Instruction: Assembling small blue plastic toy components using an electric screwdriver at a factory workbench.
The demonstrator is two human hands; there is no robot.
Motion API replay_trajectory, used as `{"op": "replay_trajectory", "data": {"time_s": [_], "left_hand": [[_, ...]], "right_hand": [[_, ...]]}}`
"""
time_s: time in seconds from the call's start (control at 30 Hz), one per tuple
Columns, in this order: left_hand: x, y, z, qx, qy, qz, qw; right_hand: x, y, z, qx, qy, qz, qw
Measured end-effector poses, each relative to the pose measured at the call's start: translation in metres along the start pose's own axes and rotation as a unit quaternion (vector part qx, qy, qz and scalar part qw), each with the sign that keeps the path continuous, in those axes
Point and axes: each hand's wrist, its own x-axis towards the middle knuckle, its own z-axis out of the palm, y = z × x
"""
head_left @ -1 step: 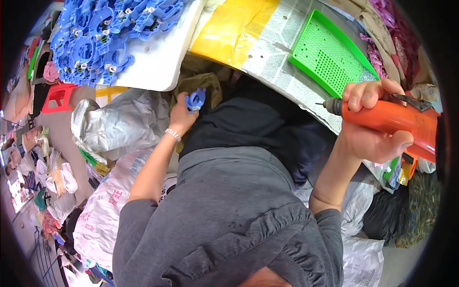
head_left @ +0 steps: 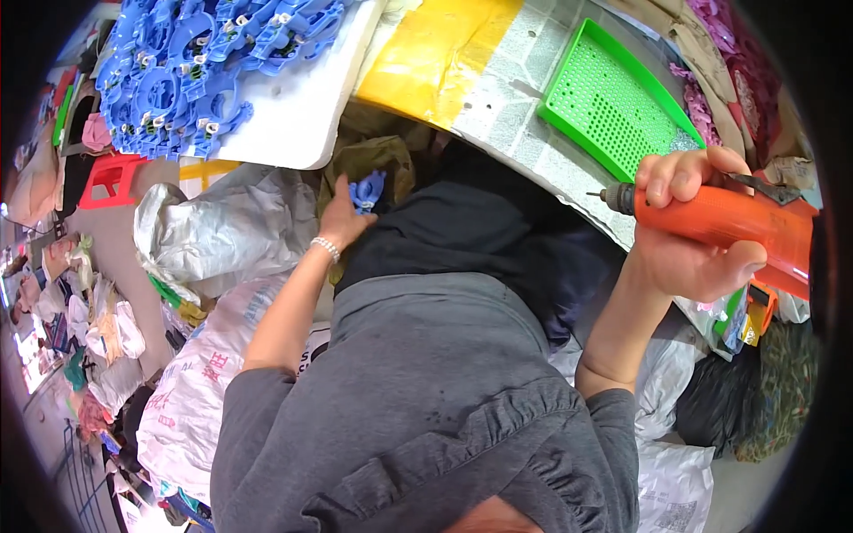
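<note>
Low beside the table edge, my left hand grips a small blue plastic part between thumb and fingers. That part is over the mouth of an olive-brown bag. On the other side, raised by the table's right edge, my right hand is wrapped round an orange electric screwdriver. Its thin bit points left, over the table edge. Many similar blue plastic parts, with small white pieces on them, are heaped on a white board at the far left.
A green perforated tray lies on the table, with small metal bits in its corner. Yellow tape covers part of the tabletop. Silvery and white sacks crowd my left side. A red stool stands farther left. Black and white bags lie at right.
My left hand and the blue part have shifted slightly down and right, and the part has turned a little. The right hand and screwdriver stay in place.
</note>
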Motion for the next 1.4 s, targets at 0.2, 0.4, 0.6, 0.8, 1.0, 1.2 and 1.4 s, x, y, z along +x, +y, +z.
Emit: {"op": "replay_trajectory", "data": {"time_s": [0.2, 0.4, 0.6, 0.8, 1.0, 1.2, 1.4], "left_hand": [[0.011, -0.07, 0.049, -0.054, -0.083, -0.009, 0.995], [-0.013, -0.008, -0.012, -0.081, -0.058, 0.024, 0.995], [-0.062, 0.079, -0.099, -0.14, -0.113, 0.16, 0.971], [-0.089, 0.127, -0.157, -0.213, -0.095, 0.267, 0.935], [-0.085, 0.132, -0.204, -0.254, 0.116, 0.291, 0.915], [-0.052, 0.135, -0.286, -0.042, 0.478, 0.272, 0.834], [0.008, 0.09, -0.37, 0.156, 0.532, 0.239, 0.797]], "right_hand": [[0.002, 0.001, -0.001, -0.027, 0.021, 0.012, 0.999], [0.005, 0.0, -0.002, -0.03, 0.079, 0.034, 0.996], [0.014, 0.009, -0.004, -0.058, 0.065, 0.027, 0.996], [0.02, 0.015, 0.0, -0.088, 0.096, 0.025, 0.991], [0.019, 0.016, 0.0, -0.096, 0.094, 0.0, 0.991], [0.014, 0.012, 0.002, -0.096, 0.1, -0.004, 0.99], [0.01, 0.013, 0.001, -0.08, 0.096, 0.003, 0.992]]}}
